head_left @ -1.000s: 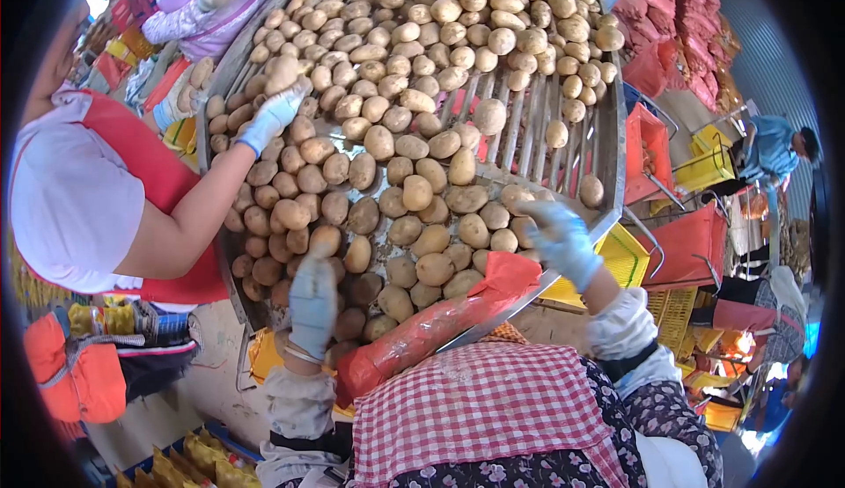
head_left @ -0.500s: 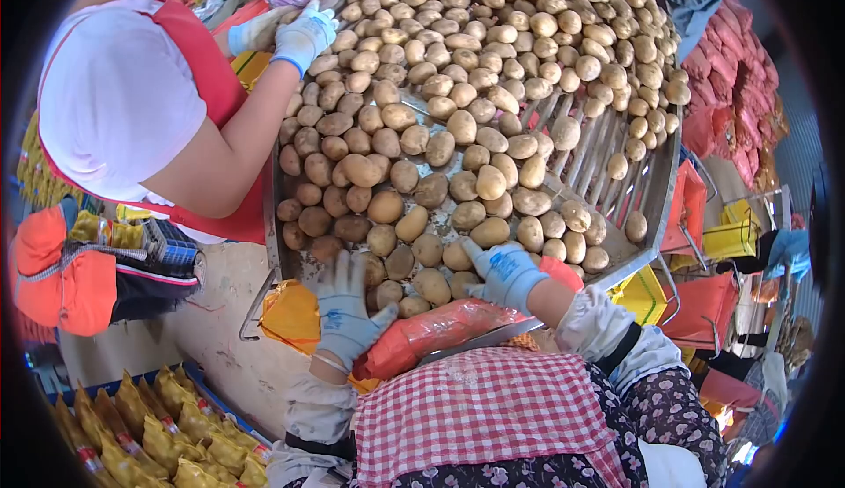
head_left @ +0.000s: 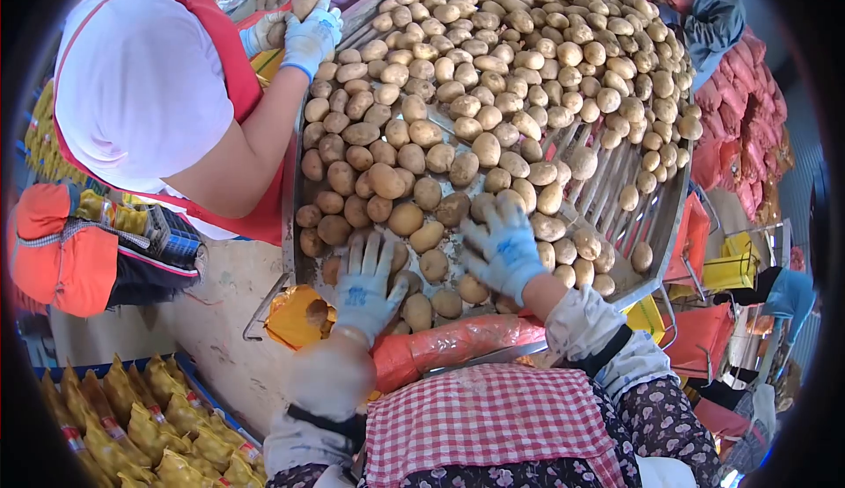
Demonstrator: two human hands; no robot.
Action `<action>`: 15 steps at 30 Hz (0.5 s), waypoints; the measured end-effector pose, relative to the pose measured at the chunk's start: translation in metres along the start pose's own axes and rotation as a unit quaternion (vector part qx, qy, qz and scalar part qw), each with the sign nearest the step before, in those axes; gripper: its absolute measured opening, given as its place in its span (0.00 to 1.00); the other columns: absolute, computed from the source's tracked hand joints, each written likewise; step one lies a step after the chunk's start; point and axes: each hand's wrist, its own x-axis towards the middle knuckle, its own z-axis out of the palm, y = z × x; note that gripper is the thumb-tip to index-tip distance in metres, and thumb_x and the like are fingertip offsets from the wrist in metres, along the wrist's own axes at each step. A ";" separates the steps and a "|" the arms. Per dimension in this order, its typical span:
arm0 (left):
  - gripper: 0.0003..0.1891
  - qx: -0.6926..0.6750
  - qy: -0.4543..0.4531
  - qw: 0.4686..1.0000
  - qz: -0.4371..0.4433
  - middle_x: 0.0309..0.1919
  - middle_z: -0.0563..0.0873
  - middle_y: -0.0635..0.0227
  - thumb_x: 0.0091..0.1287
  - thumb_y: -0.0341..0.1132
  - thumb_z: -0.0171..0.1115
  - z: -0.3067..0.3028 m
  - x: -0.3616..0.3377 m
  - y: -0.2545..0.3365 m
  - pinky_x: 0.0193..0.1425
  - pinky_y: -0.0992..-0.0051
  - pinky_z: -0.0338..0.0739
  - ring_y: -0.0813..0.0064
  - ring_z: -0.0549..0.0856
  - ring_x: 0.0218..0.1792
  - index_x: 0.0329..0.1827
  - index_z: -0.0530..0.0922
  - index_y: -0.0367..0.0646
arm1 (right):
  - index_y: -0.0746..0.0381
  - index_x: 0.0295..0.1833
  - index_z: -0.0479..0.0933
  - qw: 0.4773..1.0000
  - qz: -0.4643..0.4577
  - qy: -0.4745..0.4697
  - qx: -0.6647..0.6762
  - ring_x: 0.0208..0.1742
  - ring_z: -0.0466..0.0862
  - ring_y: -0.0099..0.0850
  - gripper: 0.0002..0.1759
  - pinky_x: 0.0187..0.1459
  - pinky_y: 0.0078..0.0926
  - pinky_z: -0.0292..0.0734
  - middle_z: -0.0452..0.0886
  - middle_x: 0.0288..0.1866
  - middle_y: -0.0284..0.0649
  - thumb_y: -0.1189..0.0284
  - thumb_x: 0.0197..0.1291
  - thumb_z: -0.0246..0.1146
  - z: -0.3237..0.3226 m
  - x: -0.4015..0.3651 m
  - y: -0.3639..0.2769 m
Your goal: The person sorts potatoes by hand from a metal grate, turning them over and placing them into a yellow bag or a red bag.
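Currently, the left hand (head_left: 365, 286) and right hand (head_left: 503, 246) are lying spread flat, gripping nothing, on tan rounded potatoes (head_left: 407, 218) at the near edge of the slatted metal worktop (head_left: 606, 199). Firm, dusty and roll-prone, each is probably calling for cupping around its middle.

Potatoes (head_left: 493, 74) packed; bare rollers (head_left: 607, 180) free at right; co-worker's arm (head_left: 255, 149) blocks left
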 end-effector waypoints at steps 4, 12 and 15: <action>0.22 -0.066 -0.218 0.967 -0.111 0.57 0.80 0.52 0.63 0.46 0.57 -0.019 -0.032 -0.019 0.59 0.60 0.73 0.52 0.80 0.54 0.56 0.78 0.41 | 0.55 0.54 0.79 0.975 -0.150 -0.165 0.001 0.66 0.67 0.50 0.22 0.63 0.49 0.63 0.69 0.64 0.49 0.54 0.60 0.57 0.027 -0.026 -0.028; 0.31 -0.007 -0.079 0.993 -0.082 0.70 0.66 0.51 0.59 0.46 0.63 0.025 0.048 -0.007 0.72 0.55 0.58 0.49 0.64 0.70 0.66 0.72 0.49 | 0.56 0.58 0.76 0.991 0.001 -0.115 0.064 0.66 0.65 0.56 0.25 0.66 0.51 0.60 0.66 0.67 0.54 0.56 0.57 0.60 -0.009 0.020 0.001; 0.38 -0.009 -0.134 0.986 -0.097 0.74 0.56 0.51 0.53 0.48 0.67 0.032 0.048 -0.009 0.75 0.50 0.48 0.46 0.54 0.74 0.70 0.67 0.56 | 0.56 0.63 0.72 0.997 0.063 0.043 0.021 0.68 0.64 0.58 0.30 0.68 0.51 0.58 0.61 0.71 0.57 0.55 0.55 0.62 0.015 0.001 0.022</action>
